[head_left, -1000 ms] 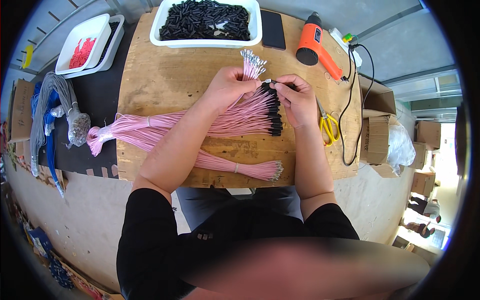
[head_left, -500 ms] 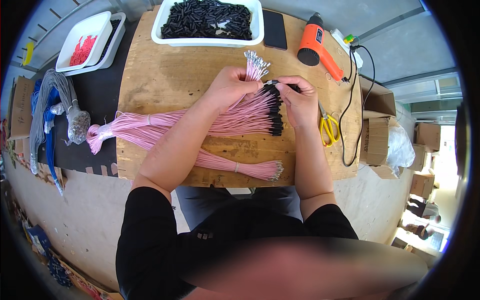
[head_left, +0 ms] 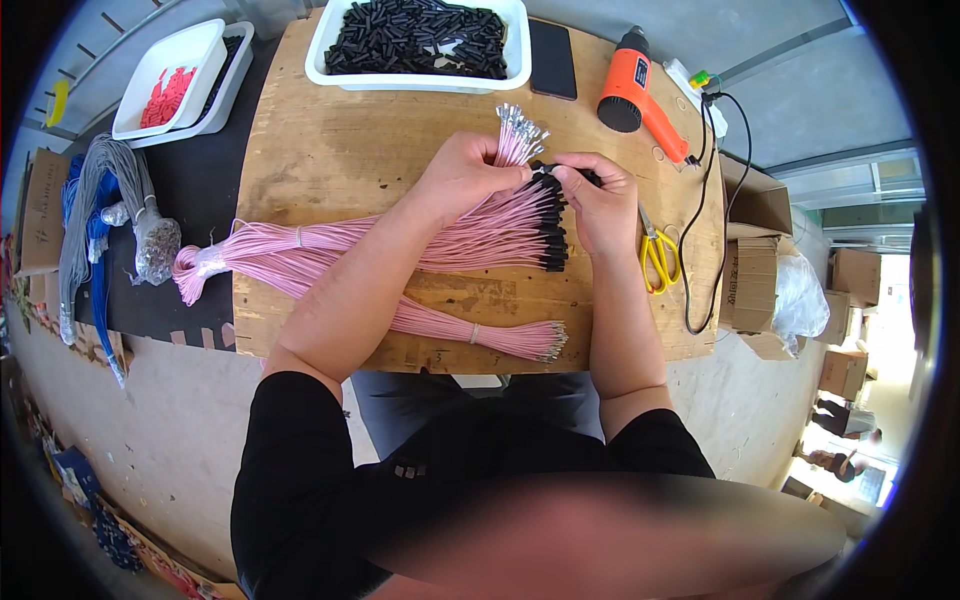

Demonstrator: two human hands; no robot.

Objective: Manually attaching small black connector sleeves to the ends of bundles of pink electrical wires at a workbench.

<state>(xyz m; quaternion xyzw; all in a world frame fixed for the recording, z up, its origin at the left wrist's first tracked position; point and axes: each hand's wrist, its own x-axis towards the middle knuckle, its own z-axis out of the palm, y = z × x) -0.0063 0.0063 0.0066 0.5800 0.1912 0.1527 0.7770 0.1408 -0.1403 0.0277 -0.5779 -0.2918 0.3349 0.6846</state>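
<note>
Left hand (head_left: 465,176) pinches pink wires (head_left: 517,152), right hand (head_left: 602,205) a black sleeve (head_left: 591,177), apparently. Gap between narrower than a second ago; wire tip (head_left: 545,170) likely further covered.

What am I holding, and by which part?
Your left hand holds pink wires just below their metal ends. Your right hand holds black sleeving; exactly where is hidden.

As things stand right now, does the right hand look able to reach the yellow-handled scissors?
Probably yes: the yellow-handled scissors lie near the right hand, toward its right, with nothing visible covering them, though its fingers are busy at the black sleeves.
</note>
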